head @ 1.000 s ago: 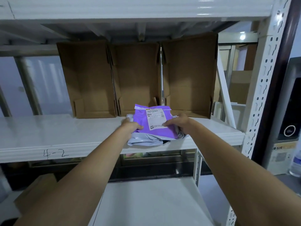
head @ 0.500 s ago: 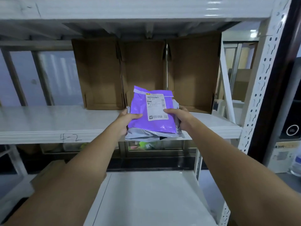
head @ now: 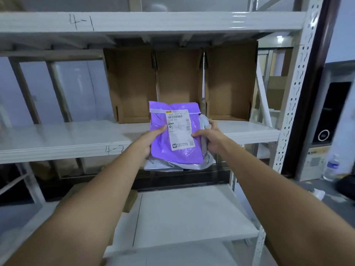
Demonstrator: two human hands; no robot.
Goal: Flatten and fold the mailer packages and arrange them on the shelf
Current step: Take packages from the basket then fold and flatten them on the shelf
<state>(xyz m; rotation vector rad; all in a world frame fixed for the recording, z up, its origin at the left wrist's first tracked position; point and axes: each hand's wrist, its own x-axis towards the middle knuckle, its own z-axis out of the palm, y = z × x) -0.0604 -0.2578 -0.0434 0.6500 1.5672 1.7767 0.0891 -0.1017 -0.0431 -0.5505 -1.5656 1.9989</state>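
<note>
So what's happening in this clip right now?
A person holds a small stack of mailers in front of the shelf marked 4-2. The left hand and right hand grip the purple mailer on top, with grey mailers underneath. Three cardboard boxes stand at the shelf's back.

Two bare forearms come in from the lower corners of the frame and narrow toward the middle. No sleeve, cuff or glove shows on either one, and neither wrist carries a watch, band or bracelet. The left hand (head: 148, 144) and the right hand (head: 210, 140) are bare too, with no rings on the fingers (head: 197, 134) that can be seen. The nails are too small to make out.
</note>
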